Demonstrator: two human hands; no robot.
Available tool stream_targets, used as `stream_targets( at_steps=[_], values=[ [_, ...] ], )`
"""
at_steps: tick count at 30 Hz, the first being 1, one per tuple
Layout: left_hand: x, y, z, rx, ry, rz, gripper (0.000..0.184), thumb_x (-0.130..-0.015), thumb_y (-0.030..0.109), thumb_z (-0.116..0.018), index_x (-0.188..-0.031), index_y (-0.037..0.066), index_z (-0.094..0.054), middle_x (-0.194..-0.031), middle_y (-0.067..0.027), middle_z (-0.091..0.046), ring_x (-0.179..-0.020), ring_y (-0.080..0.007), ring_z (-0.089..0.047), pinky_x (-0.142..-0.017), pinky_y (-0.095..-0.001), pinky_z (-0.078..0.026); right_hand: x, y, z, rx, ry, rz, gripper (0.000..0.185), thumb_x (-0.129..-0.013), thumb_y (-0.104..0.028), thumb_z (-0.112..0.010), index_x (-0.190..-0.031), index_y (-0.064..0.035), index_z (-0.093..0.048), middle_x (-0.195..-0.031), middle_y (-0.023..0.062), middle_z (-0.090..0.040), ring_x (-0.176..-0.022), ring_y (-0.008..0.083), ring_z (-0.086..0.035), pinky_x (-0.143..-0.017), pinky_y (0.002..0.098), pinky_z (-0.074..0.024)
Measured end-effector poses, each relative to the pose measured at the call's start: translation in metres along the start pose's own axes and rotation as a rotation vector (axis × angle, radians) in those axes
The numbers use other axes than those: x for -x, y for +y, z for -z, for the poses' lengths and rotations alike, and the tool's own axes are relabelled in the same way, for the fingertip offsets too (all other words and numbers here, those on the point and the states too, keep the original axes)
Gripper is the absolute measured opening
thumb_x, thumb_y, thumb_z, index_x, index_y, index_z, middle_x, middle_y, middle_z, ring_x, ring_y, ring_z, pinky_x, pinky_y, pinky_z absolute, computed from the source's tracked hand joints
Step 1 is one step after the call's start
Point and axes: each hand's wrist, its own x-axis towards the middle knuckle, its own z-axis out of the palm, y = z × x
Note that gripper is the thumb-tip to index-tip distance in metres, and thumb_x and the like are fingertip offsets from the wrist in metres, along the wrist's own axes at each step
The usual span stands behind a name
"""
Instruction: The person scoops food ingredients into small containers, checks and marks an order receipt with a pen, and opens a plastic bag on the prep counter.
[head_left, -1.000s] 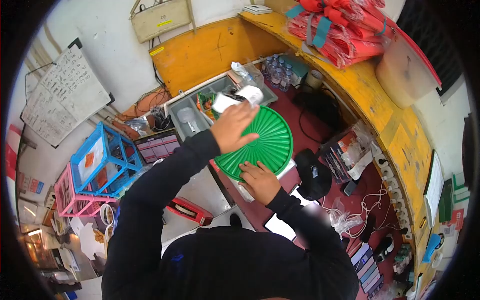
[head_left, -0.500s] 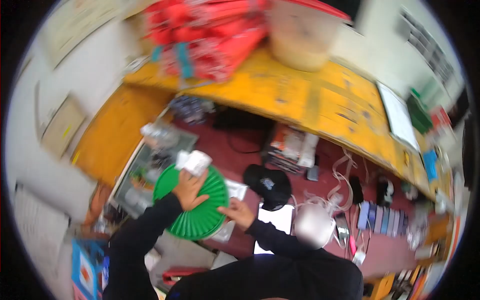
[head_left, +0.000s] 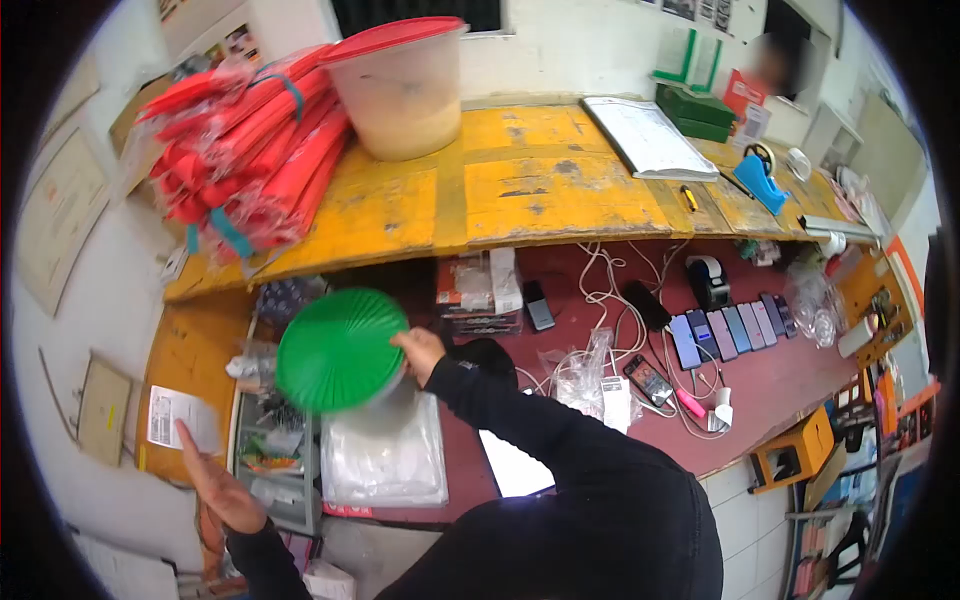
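Note:
A round tub with a ribbed green lid [head_left: 342, 350] stands out at the left of the desk, its clear body partly visible below the lid. My right hand [head_left: 420, 355] grips the right edge of the lid. Under and in front of the tub lies a stack of clear plastic bags [head_left: 385, 470]. Further left, my left hand [head_left: 222, 488] is raised with fingers extended, a white printed paper slip [head_left: 180, 418] at its fingertips. The hand is seen side-on, so the grip on the slip is partly hidden.
A yellow worn shelf [head_left: 560, 190] runs above the desk, bearing red wrapped bundles [head_left: 250, 150] and a red-lidded bucket [head_left: 400, 90]. Several phones [head_left: 725, 335], white cables [head_left: 610, 290] and a black cap [head_left: 485, 360] lie on the dark red desk [head_left: 760, 400]. A grey tray [head_left: 275, 455] sits left.
My left hand has left the green lid and moved down-left with the white slip. My right hand remains at the lid's edge. The camera view has shifted and sharpened.

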Motion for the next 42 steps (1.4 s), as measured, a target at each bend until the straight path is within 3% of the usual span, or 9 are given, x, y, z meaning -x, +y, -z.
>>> stream_targets(
  at_steps=[3,6,8,9,11,15,20,25,42],
  values=[
    [0.038,0.034,0.042,0.954,-0.030,0.143,0.094,-0.082,0.067,-0.031,-0.137,-0.007,-0.015,-0.142,-0.0223,-0.022,-0.129,-0.0320,-0.028,-0.107,-0.0423,-0.021,-0.031,0.024,0.011,0.075,0.031,0.038,0.020,-0.081,-0.024,-0.057,-0.073,-0.0058,-0.054,-0.060,0.0044,-0.053,-0.050,0.0157,-0.051,-0.046,0.0303,-0.0416],
    [0.069,0.065,0.072,0.732,0.237,0.240,0.096,-0.081,0.071,-0.027,-0.135,-0.009,-0.021,-0.136,-0.0222,-0.033,-0.126,-0.0289,-0.034,-0.105,-0.0387,-0.025,-0.039,0.042,-0.002,0.488,-0.025,0.008,0.028,-0.084,-0.032,-0.055,-0.075,-0.0061,-0.055,-0.060,0.0048,-0.055,-0.050,0.0167,-0.049,-0.050,0.0310,-0.0434],
    [0.088,0.076,0.090,0.485,0.377,0.299,0.096,-0.081,0.072,-0.018,-0.132,-0.008,-0.030,-0.132,-0.0213,-0.039,-0.124,-0.0268,-0.037,-0.104,-0.0367,-0.026,-0.064,0.096,-0.001,-0.099,-0.203,-0.010,0.048,-0.083,-0.046,-0.057,-0.104,-0.0025,-0.052,-0.107,0.0141,-0.058,-0.094,0.0182,-0.054,-0.084,0.0340,-0.0432],
    [0.099,0.084,0.097,0.577,0.395,0.312,0.100,-0.079,0.074,-0.014,-0.131,-0.009,-0.032,-0.131,-0.0211,-0.041,-0.123,-0.0263,-0.039,-0.103,-0.0362,-0.027,-0.042,0.093,-0.019,-0.227,-0.201,-0.172,0.063,-0.088,-0.041,-0.051,-0.134,-0.0044,-0.029,-0.137,0.0180,-0.033,-0.128,0.0287,-0.031,-0.100,0.0404,-0.0324],
    [0.122,0.090,0.121,0.555,0.380,0.311,0.100,-0.078,0.075,-0.011,-0.132,-0.007,-0.032,-0.130,-0.0204,-0.042,-0.121,-0.0256,-0.041,-0.103,-0.0360,-0.029,0.050,0.065,-0.092,-0.283,-0.184,-0.351,0.067,-0.090,-0.041,-0.046,-0.139,-0.0076,-0.015,-0.139,0.0200,-0.028,-0.132,0.0308,-0.022,-0.107,0.0434,-0.0222],
    [0.179,0.105,0.149,0.517,0.444,0.371,0.091,-0.083,0.070,-0.010,-0.132,-0.003,-0.035,-0.127,-0.0164,-0.047,-0.113,-0.0220,-0.049,-0.098,-0.0366,-0.036,0.212,0.051,-0.171,0.181,-1.180,-0.240,0.077,-0.082,-0.047,-0.057,-0.138,-0.0104,-0.017,-0.134,0.0194,-0.037,-0.123,0.0306,-0.038,-0.100,0.0430,-0.0306],
    [0.251,0.165,0.184,0.349,0.594,0.334,0.090,-0.082,0.070,-0.016,-0.136,0.000,-0.029,-0.130,-0.0133,-0.043,-0.115,-0.0218,-0.046,-0.096,-0.0336,-0.036,0.357,0.097,-0.217,0.032,-1.715,-0.149,0.074,-0.073,-0.005,-0.070,-0.129,-0.0079,-0.020,-0.116,0.0157,-0.052,-0.106,0.0232,-0.050,-0.095,0.0362,-0.0352],
    [0.334,0.246,0.237,0.188,0.802,0.246,0.078,-0.087,0.064,-0.015,-0.135,0.005,-0.033,-0.128,-0.0110,-0.045,-0.112,-0.0196,-0.047,-0.093,-0.0344,-0.040,0.477,0.139,-0.239,0.210,-1.809,-0.208,0.048,-0.073,0.011,-0.063,-0.104,-0.0076,-0.031,-0.091,0.0123,-0.063,-0.092,0.0155,-0.056,-0.086,0.0275,-0.0371],
    [0.530,0.367,0.407,0.137,1.141,0.424,0.097,-0.079,0.074,-0.005,-0.134,-0.002,-0.031,-0.126,-0.0173,-0.047,-0.112,-0.0258,-0.050,-0.096,-0.0377,-0.037,0.677,0.307,-0.239,0.354,-1.835,-0.591,0.031,-0.081,0.001,-0.061,-0.099,-0.0046,-0.036,-0.066,0.0051,-0.059,-0.059,0.0107,-0.057,-0.063,0.0237,-0.0473]
  ],
)
